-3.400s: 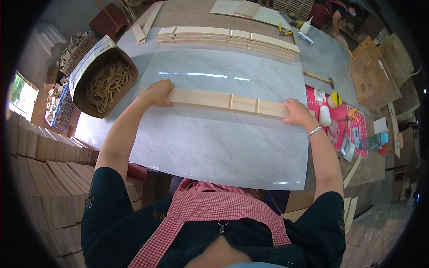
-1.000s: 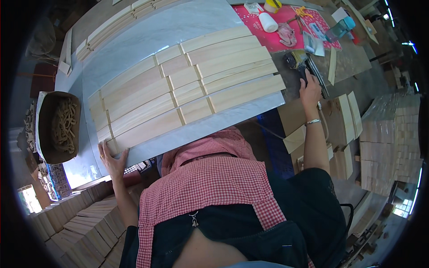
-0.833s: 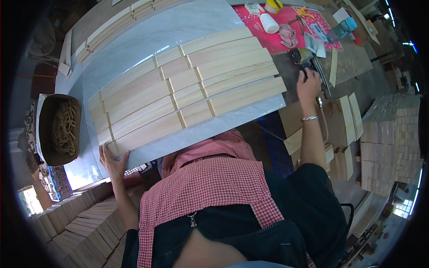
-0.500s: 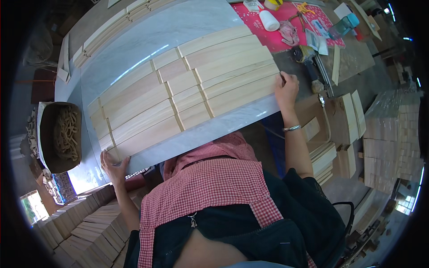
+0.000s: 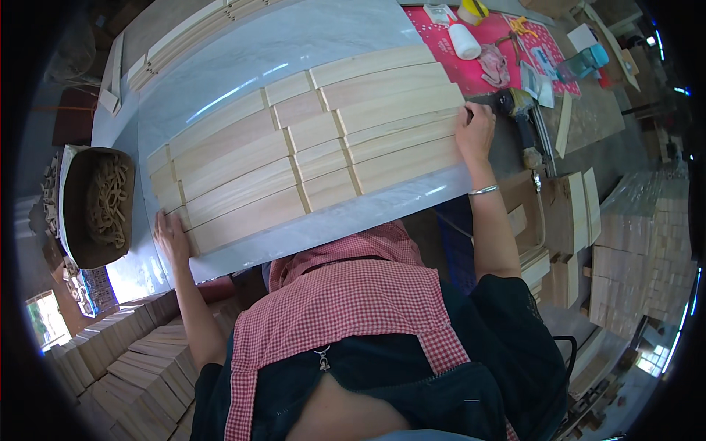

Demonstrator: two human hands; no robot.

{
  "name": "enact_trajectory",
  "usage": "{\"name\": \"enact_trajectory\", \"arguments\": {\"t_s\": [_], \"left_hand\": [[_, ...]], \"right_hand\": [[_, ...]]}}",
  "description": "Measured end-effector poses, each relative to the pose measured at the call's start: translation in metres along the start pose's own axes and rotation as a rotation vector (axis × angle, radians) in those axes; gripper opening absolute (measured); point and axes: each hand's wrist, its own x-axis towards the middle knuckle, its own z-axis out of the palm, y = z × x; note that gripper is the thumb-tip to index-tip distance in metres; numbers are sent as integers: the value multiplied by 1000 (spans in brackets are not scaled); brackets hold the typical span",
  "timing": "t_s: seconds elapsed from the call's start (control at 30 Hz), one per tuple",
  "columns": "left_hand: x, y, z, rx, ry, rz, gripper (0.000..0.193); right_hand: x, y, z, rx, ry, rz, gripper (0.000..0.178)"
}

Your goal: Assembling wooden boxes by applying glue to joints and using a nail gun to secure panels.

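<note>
Stacks of cut wood [image 5: 140,367] crowd the floor at lower left, and a grey marbled sheet [image 5: 353,214] covers the worktable; on it pale boards [image 5: 243,165] lie flat, side by side in slanting rows, with grooves that step from row to row; a few seconds ago both hands were on one narrow length of wood there, and now the rows take up much of the sheet in front of the person.

The right hand [image 5: 475,132] was at the nail gun [image 5: 522,121] a second ago; now it is at the right ends of the near boards, fingers curled in against them, and the nail gun lies just beside it; the left hand [image 5: 171,234] is at the near left corner of the rows, much as it was then, fingers bent at the board ends; I cannot tell whether either hand pinches the wood or only presses it; the grey gap that showed behind the nearest board has closed.

Left of the sheet stands a carton [image 5: 72,213] of tan loops [image 5: 109,202]; at far right a white bottle [image 5: 463,40] and a crumpled cloth [image 5: 494,66] rest on a pink mat [image 5: 467,75].
</note>
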Motion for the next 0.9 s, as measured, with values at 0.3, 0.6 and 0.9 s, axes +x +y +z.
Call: {"name": "enact_trajectory", "arguments": {"t_s": [0.3,0.6,0.9], "left_hand": [[-8,9,10,48,61,38,58],[19,28,9,112,199,49,57],[51,38,29,75,171,6,53]], "right_hand": [[2,3,3,2,55,-82,11],[41,-4,21,-95,16,-92,19],[58,-15,41,-117,-64,-2,24]]}}
